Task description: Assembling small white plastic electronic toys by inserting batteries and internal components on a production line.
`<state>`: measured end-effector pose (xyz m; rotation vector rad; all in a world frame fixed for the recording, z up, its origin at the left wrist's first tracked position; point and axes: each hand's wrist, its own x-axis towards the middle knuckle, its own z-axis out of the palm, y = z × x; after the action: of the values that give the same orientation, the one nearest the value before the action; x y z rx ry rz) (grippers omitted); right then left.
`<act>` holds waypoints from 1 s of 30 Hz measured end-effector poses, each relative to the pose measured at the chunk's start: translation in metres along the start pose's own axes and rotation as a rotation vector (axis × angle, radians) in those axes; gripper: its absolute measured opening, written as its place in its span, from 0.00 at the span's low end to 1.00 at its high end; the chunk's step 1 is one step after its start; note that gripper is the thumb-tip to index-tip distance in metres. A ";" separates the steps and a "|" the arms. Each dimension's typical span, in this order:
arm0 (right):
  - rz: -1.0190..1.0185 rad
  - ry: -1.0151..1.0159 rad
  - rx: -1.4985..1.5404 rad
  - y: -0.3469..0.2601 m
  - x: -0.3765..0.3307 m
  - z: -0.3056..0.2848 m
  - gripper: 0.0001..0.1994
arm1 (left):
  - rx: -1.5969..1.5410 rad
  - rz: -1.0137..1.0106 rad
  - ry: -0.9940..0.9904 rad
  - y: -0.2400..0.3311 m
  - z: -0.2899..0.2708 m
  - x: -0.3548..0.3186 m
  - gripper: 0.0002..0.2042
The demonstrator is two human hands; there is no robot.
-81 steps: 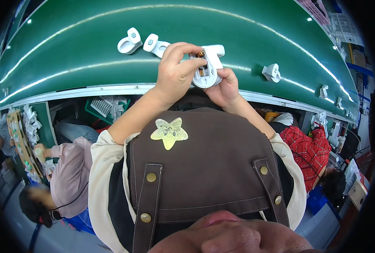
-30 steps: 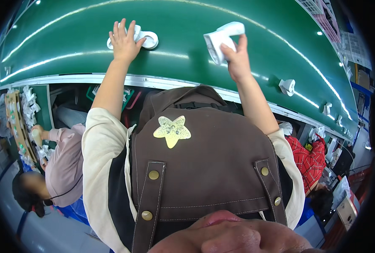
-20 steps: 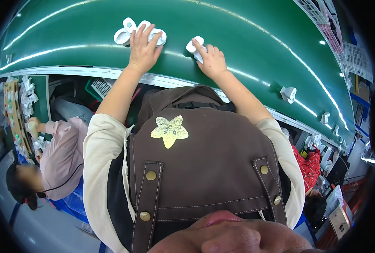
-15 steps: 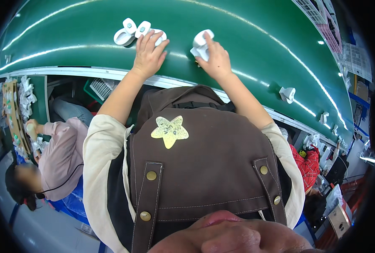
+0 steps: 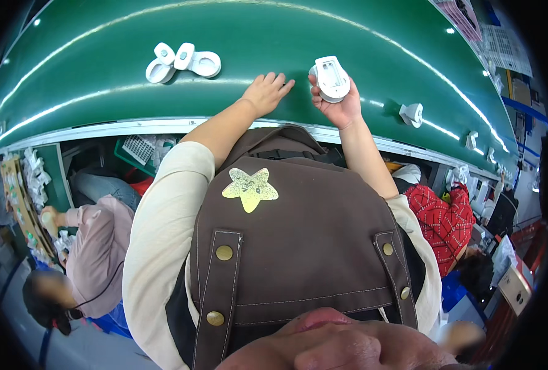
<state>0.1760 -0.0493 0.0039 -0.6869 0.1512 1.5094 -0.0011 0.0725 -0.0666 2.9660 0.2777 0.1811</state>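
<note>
My right hand (image 5: 344, 112) grips a white plastic device (image 5: 335, 90) from below and holds it up over the green work surface. A rectangular recess like a battery compartment shows on its upturned face. To its left, my left hand (image 5: 266, 94) is low over the surface with fingers apart and nothing in them. Farther left stand two similar white devices, one with its round base (image 5: 159, 73) at the left and one with an oval base (image 5: 207, 64) beside it. Their raised heads, each with a small grey-blue spot, are close together.
The green surface (image 5: 249, 37) has a pale metal edge (image 5: 138, 127). More white pieces, including one nearby (image 5: 412, 115), lie along it at right. A person in pink (image 5: 101, 237) sits at left by another bench; a person in red (image 5: 440, 216) is at right.
My left hand has left the white devices at left and moved right. My right hand has lifted and turned its device, so the recess now shows. The whole view has shifted somewhat.
</note>
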 end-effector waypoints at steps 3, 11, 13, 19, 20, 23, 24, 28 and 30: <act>-0.018 0.019 0.024 0.001 -0.011 -0.003 0.26 | 0.028 0.024 -0.138 0.000 0.006 0.013 0.17; -0.307 0.449 -0.357 0.009 -0.015 0.005 0.26 | -0.163 -0.199 -0.223 0.001 0.023 0.014 0.13; -0.428 0.417 -0.677 0.010 -0.003 -0.018 0.37 | -0.350 -0.257 -0.037 -0.004 0.045 0.004 0.14; -0.708 0.866 -2.169 0.019 0.012 -0.048 0.53 | -1.997 -0.833 -0.089 -0.016 -0.035 -0.030 0.16; -0.713 0.929 -2.243 0.025 0.013 -0.036 0.52 | -2.278 -0.811 0.029 -0.022 -0.043 -0.046 0.16; -1.162 0.530 -2.255 0.040 0.022 0.001 0.48 | -2.532 -0.883 0.290 -0.034 -0.072 -0.088 0.15; -1.254 0.267 -2.151 0.050 0.034 0.014 0.44 | -2.530 -0.886 0.306 -0.038 -0.075 -0.101 0.15; -0.953 -0.154 -2.063 0.105 0.089 0.072 0.43 | -2.440 -0.909 0.559 -0.056 -0.077 -0.139 0.16; -0.924 -0.232 -2.103 0.130 0.117 0.091 0.43 | -2.384 -0.885 0.603 -0.061 -0.079 -0.151 0.15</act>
<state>0.0351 0.0861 -0.0237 -1.7439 -1.8999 0.2935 -0.1695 0.1142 -0.0149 0.3024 0.6483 0.6066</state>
